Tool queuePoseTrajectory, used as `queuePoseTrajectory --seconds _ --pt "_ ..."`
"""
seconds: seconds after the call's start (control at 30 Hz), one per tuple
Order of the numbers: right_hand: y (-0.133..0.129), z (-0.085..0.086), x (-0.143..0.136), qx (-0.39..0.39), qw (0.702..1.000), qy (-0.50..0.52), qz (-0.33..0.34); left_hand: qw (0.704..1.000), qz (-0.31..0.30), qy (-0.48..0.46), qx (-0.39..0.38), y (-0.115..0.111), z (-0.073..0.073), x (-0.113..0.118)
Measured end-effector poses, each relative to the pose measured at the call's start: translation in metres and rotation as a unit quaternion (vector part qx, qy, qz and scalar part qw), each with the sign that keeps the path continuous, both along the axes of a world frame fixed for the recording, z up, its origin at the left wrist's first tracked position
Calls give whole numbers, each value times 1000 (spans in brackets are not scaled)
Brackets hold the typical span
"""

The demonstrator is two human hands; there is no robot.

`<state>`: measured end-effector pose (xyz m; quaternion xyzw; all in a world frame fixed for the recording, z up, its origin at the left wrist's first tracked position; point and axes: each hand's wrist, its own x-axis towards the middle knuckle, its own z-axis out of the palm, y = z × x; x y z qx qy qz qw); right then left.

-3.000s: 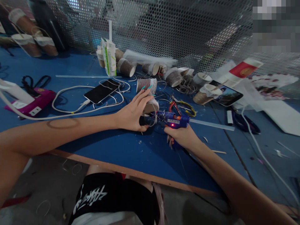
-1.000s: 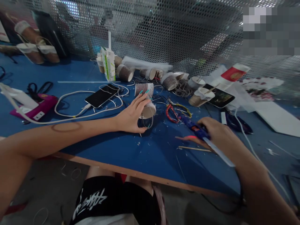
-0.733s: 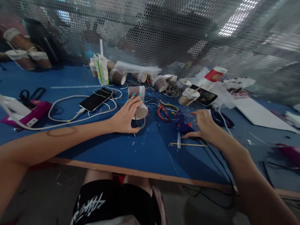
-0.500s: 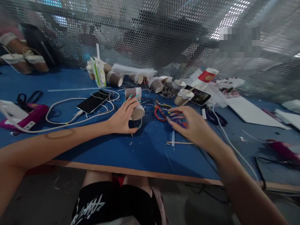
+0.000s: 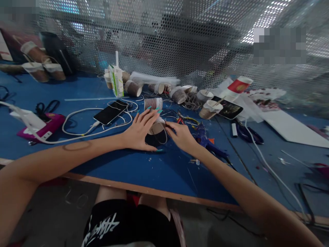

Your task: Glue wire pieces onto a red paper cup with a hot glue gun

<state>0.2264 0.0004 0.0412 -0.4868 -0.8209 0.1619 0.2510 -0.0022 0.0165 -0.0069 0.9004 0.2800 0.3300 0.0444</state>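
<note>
A small pale cup [image 5: 156,128] with a loop of thin wire lies on the blue table. My left hand [image 5: 141,131] rests over its left side, fingers spread and thumb stretched out below it. At the cup's right edge my right hand [image 5: 182,136] has its thumb and fingers pinched together; what is between them is too small to make out. Just behind the cup is a cord-wrapped roll [image 5: 153,104]. A blue glue gun [image 5: 203,137] lies to the right of my right hand, with red-handled pliers [image 5: 180,120] behind that hand.
A phone [image 5: 111,112] with a white cable lies at left, near a magenta power strip [image 5: 42,128]. Several brown cups and tangled cord line the back, by a drink carton [image 5: 117,81]. At right are another phone [image 5: 227,108], dark-handled scissors [image 5: 249,133] and a white board [image 5: 293,128].
My right hand has moved left from over the glue gun to the cup's edge, uncovering the gun. My left hand stays at the cup. The view has shifted slightly.
</note>
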Motion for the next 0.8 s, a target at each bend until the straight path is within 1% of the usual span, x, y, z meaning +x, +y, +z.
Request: queuePoseTrajectory --seconds 0.1,0.2,0.33,0.43,0.53,0.6,0.67,0.73,0.8 --pt "10 -1 3 -27 999 24 40 999 -20 46 19 1 8 -8" --pt "20 -2 3 -47 994 43 86 994 -45 88 45 7 15 -16" --pt "23 5 9 -65 989 59 119 991 -76 78 78 19 20 -24" --pt "18 12 21 -95 986 87 102 987 -101 58 114 26 20 -28" --pt "12 12 30 -106 983 143 53 987 -90 32 126 28 17 -30" --pt "6 7 31 -95 973 208 25 990 -68 4 126 29 15 -30" --pt "-1 1 29 -64 964 258 12 989 -45 -32 135 29 13 -30" --pt "-7 -6 24 -4 962 274 11 984 -32 -70 160 28 12 -29" --pt "-12 -11 21 66 963 261 11 975 -32 -103 196 27 13 -27"
